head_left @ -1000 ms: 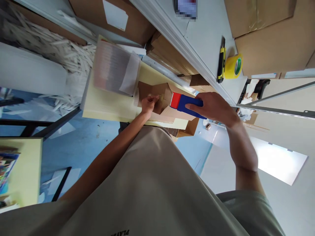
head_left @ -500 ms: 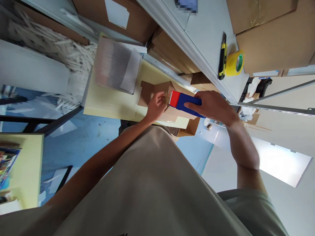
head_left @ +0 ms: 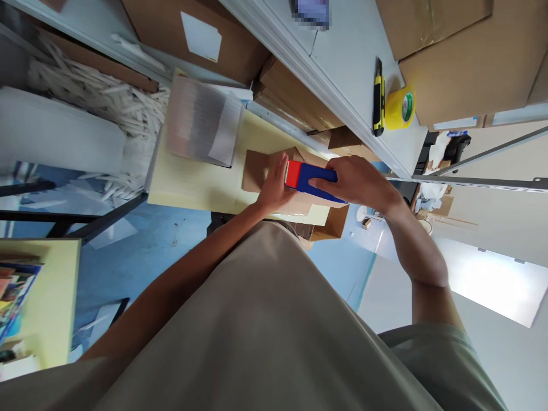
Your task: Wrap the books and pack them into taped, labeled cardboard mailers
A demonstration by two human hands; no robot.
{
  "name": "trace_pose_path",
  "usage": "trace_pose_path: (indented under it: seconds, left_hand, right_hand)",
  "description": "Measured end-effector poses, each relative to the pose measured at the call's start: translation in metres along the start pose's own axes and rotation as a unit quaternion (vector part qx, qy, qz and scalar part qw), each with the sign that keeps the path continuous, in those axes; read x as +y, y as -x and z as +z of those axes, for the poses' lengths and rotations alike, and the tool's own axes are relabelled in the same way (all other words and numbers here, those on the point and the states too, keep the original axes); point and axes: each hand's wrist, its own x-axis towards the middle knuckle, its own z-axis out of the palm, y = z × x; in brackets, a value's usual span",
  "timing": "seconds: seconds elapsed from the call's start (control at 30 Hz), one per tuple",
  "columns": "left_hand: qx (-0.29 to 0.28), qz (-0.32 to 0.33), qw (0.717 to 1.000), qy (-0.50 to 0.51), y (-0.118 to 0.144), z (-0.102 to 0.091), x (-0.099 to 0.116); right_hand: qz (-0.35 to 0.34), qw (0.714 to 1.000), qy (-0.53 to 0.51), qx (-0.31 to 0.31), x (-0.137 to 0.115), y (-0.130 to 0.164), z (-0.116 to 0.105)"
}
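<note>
My right hand is wrapped round the blue body of a tape dispenser, which has a red front with a toothed edge. That edge points left, towards my left hand. My left hand is right beside the toothed end, fingers stretched upward and nothing visible in them. I cannot tell whether it touches the teeth. Under both hands is a brown cardboard box, its flap turned out to the left on a pale yellow table. Much of the box is hidden by my hands and the dispenser.
On the table's left end stands a translucent wrapped stack. The white shelf above holds a yellow box cutter and a yellow tape roll. Large cartons stand behind them. Shredded paper fills the left; another table is lower left.
My left hand's fingers, bent near the dispenser's toothed end before, are now straighter and close against it. The dispenser and my right hand have shifted slightly left. The view has moved a little.
</note>
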Motion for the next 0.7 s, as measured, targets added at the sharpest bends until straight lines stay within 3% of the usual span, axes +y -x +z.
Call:
trace_pose_path:
  seconds: [0.1, 0.17, 0.4, 0.57, 0.7]
  left_hand:
    - [-0.011, 0.055, 0.998, 0.03, -0.014, -0.004, 0.018]
    - [-0.023, 0.056, 0.998, 0.021, -0.022, -0.004, 0.022]
    - [-0.058, -0.006, 0.996, -0.069, -0.022, -0.008, 0.004]
    - [-0.031, -0.007, 0.999, -0.029, -0.016, -0.007, -0.003]
    - [-0.045, -0.027, 0.999, -0.012, -0.015, -0.002, -0.009]
  right_hand:
    - [0.001, 1.0, 0.001, 0.009, 0.004, 0.002, -0.003]
    - [0.002, 1.0, 0.005, 0.014, 0.007, 0.003, -0.005]
    - [0.0, 1.0, -0.001, 0.007, 0.014, 0.004, 0.001]
    - [-0.011, 1.0, -0.004, -0.003, 0.014, 0.002, 0.003]
    - [-0.017, 1.0, -0.005, -0.019, 0.012, -0.001, 0.002]
